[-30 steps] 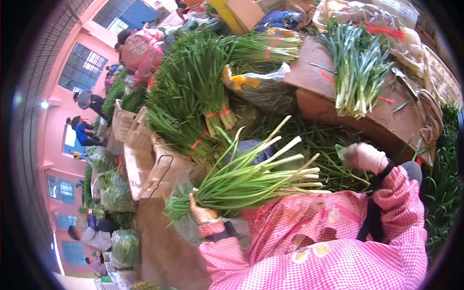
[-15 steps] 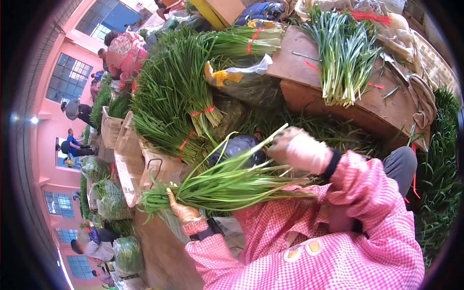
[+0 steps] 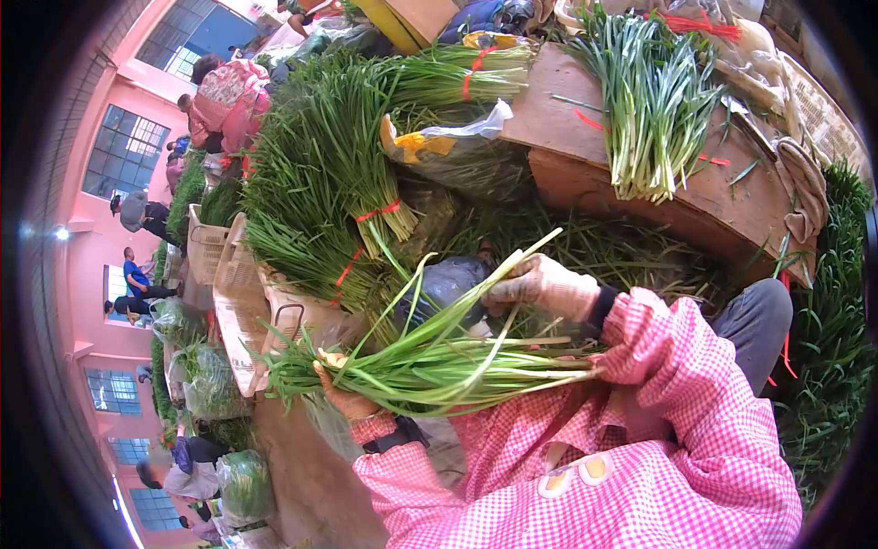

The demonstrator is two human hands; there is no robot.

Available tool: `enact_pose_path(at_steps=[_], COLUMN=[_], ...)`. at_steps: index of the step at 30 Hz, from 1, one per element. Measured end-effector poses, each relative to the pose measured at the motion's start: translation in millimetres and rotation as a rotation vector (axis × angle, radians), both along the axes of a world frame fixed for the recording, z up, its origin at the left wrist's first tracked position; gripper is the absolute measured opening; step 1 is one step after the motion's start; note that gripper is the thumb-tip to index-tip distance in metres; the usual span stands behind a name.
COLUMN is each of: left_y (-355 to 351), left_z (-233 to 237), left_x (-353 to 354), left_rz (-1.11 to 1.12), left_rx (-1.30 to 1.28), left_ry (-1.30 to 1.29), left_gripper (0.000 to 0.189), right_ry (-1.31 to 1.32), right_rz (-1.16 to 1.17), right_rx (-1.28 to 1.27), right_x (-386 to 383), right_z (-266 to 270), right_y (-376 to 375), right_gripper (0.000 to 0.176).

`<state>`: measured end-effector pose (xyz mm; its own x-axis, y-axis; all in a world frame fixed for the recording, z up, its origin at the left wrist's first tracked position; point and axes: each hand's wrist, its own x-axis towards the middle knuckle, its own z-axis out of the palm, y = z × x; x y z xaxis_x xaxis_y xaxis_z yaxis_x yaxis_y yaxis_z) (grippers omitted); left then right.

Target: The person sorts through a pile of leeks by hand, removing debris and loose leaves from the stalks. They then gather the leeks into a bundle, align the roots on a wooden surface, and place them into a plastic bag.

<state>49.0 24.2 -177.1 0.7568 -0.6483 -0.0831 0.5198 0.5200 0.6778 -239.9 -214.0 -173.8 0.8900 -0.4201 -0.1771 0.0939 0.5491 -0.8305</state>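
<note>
A loose bunch of garlic chives (image 3: 457,371) lies across my lap, leaf ends to the left and pale stem ends to the right. My left hand (image 3: 346,392), gloved, is closed around the leafy end. My right hand (image 3: 546,285), in a pale glove, pinches a few stalks above the bunch, their pale ends sticking up past the fingers. Beyond the hands, tied chive bundles (image 3: 315,174) with red bands lie heaped. A dark plastic-wrapped item (image 3: 448,285) sits behind the stalks.
A brown board-topped box (image 3: 567,110) at the upper right carries a spread of pale-stemmed greens (image 3: 645,110) and red ties (image 3: 700,29). Plastic crates (image 3: 240,302) stand at left. More greens (image 3: 828,366) lie at right. Several people work in the background.
My right hand has moved slightly left with the pinched stalks, whose pale ends now show past the fingers. My left hand keeps its hold on the leafy end.
</note>
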Motion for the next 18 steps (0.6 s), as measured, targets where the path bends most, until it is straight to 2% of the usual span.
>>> enact_pose_path(at_steps=[1,3,5,7,9,10,11,12,14,17,18], left_y=[0,3,0,-8,-4,-4,-6,-11,-11,-15,-17], left_z=[0,-1,2,10,0,2,5,6,5,17,22], left_x=[2,6,5,-3,7,5,5,4,7,-3,-9], left_rz=[-0.054,-0.156,-0.132,-0.105,-0.136,-0.128,-0.128,-0.241,-0.270,-0.279,-0.278], left_rx=[-0.056,-0.166,-0.145,-0.128,-0.123,-0.080,-0.035,-0.215,-0.207,-0.260,-0.286], left_ry=[0.024,0.077,0.017,0.039,0.045,0.018,-0.012,0.049,0.069,0.057,0.049], left_gripper=[0.023,0.023,0.024,0.029,0.027,0.027,0.027,0.028,0.028,0.028,0.028], right_ry=[0.023,-0.180,-0.020,0.507,0.794,0.460,0.335,0.222,0.122,0.103,0.180], right_rz=[-0.083,-0.225,-0.309,-0.494,-0.500,-0.543,-0.534,-0.424,-0.218,-0.254,-0.169], right_rx=[-0.026,0.153,-0.031,-0.399,-1.538,-1.522,-1.517,-1.438,-1.277,-1.484,-1.468], right_x=[-10,-37,-70,-88,-97,-86,-67,-48,-6,54,58], right_z=[21,25,30,-22,-2,7,26,33,40,-8,-8], right_y=[3,-1,-24,-62,-68,-70,-62,-56,-33,-18,-14], right_gripper=[0.024,0.021,0.019,0.012,0.017,0.024,0.027,0.030,0.033,0.038,0.033])
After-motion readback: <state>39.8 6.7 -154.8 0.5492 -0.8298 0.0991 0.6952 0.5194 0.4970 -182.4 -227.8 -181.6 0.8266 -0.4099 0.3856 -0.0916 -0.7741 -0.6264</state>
